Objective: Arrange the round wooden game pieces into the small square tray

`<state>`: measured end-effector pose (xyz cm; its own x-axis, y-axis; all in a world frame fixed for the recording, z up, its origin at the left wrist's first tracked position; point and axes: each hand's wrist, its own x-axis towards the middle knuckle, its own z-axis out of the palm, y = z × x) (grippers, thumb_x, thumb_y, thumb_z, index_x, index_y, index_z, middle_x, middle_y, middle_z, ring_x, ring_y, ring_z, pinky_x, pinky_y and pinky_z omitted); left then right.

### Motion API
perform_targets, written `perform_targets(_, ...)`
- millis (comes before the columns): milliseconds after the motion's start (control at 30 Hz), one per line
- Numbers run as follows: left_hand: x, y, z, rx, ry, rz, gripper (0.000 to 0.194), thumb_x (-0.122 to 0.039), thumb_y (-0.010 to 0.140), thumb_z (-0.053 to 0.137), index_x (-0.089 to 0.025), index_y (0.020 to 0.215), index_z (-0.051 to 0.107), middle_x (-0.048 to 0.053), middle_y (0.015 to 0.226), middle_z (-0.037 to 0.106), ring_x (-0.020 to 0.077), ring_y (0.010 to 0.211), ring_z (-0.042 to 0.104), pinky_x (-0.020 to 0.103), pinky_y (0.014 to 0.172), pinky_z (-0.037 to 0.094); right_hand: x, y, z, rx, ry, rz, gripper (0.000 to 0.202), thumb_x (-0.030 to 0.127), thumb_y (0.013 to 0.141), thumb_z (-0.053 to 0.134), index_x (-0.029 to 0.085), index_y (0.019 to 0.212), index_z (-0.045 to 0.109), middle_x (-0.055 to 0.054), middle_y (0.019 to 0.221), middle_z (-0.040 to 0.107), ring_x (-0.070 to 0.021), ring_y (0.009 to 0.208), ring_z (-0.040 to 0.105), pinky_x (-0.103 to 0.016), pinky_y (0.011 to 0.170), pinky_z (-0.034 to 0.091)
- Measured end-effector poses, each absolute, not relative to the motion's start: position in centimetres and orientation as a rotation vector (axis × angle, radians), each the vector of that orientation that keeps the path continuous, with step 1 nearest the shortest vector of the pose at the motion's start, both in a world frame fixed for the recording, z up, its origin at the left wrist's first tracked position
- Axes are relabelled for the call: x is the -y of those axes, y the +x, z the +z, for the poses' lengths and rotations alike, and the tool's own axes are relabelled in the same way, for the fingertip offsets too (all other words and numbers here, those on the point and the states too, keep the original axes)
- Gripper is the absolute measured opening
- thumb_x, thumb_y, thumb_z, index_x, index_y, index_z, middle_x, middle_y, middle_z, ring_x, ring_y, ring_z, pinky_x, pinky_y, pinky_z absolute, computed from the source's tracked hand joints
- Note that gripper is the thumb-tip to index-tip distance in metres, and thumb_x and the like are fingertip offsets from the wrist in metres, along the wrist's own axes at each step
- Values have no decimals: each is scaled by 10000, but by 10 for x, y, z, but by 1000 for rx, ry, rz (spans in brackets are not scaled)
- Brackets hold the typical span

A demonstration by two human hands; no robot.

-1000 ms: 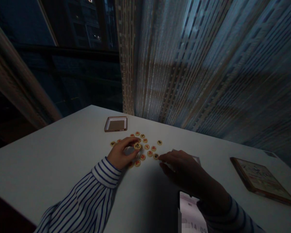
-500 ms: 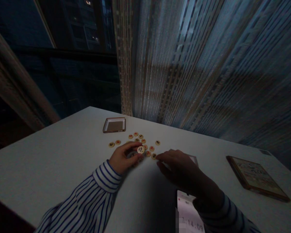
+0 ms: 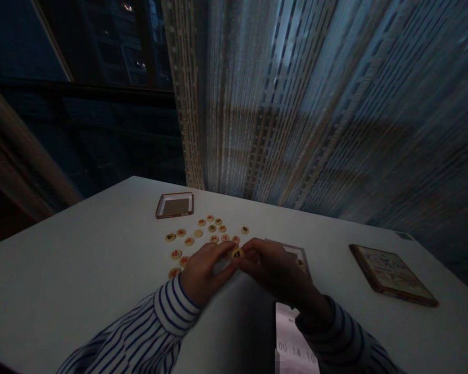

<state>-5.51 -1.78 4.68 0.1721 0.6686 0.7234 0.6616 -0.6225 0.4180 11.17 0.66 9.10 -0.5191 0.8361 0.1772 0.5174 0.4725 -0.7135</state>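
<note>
A round wooden Chinese chess piece with a black character (image 3: pixel 237 253) is held up between the fingertips of both my hands. My left hand (image 3: pixel 206 269) pinches it from the left, thumb below and fingers above. Whether more pieces sit behind it in that grip is hidden. From the right, the closed fingertips of my right hand (image 3: pixel 276 267) meet the same piece. Several loose pieces with red or black characters lie on the table past my left hand, among them a red one (image 3: pixel 189 241) and a black one (image 3: pixel 245 230).
An open shallow tray (image 3: pixel 174 204) lies at the back left of the white table (image 3: pixel 81 249). Partly behind my right hand is another tray (image 3: pixel 303 255) with a piece in it. A framed flat box (image 3: pixel 392 272) lies at right; a lit phone (image 3: pixel 292 337) is under my right forearm.
My right hand has moved from a black piece on the table up to my left fingertips. A different black character now shows at the left hand. The view has shifted slightly right.
</note>
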Motion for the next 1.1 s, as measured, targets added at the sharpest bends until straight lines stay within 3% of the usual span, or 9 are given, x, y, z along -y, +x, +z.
perform_targets(200, 23, -53, 53, -1287, 2532, 1493, 282, -209, 791, 570, -181, 1070, 543, 72, 856, 684, 156, 746, 634, 285, 695, 527, -6, 114, 96, 2154, -1188, 826, 255, 393, 785, 528, 164, 687, 581, 29, 566, 585, -73, 492, 495, -184, 462, 325)
perform_targets(367, 23, -52, 53, -1197, 2511, 1540, 305, -189, 764, 609, -179, 1062, 543, 68, 862, 686, 160, 761, 640, 283, 694, 536, -9, 120, 97, 2166, -1140, 917, 282, 399, 802, 497, 158, 696, 596, 10, 583, 606, -85, 517, 521, -192, 477, 341)
perform_targets(700, 23, -26, 52, -1265, 1826, 1612, 286, -285, 719, 636, -194, 986, 592, 65, 977, 672, 203, 911, 628, 347, 835, 512, -12, 134, 112, 2017, -1106, 1199, 240, 308, 804, 477, 132, 722, 618, -24, 635, 638, -92, 540, 532, -186, 487, 386)
perform_targets(933, 9, -8, 70, -1170, 1495, 1514, 315, -268, 651, 681, -170, 948, 644, 19, 730, 668, 155, 684, 624, 292, 677, 529, -14, 145, 123, 1971, -1186, 941, 245, 342, 798, 494, 142, 748, 625, -22, 640, 647, -109, 586, 566, -200, 519, 388)
perform_targets(1100, 1, 6, 74, -936, 1093, 1401, 332, -290, 647, 696, -182, 957, 651, 41, 877, 680, 143, 778, 621, 262, 706, 517, -11, 155, 132, 2086, -1270, 605, 285, 355, 829, 452, 166, 729, 640, -12, 630, 644, -111, 577, 557, -216, 535, 368)
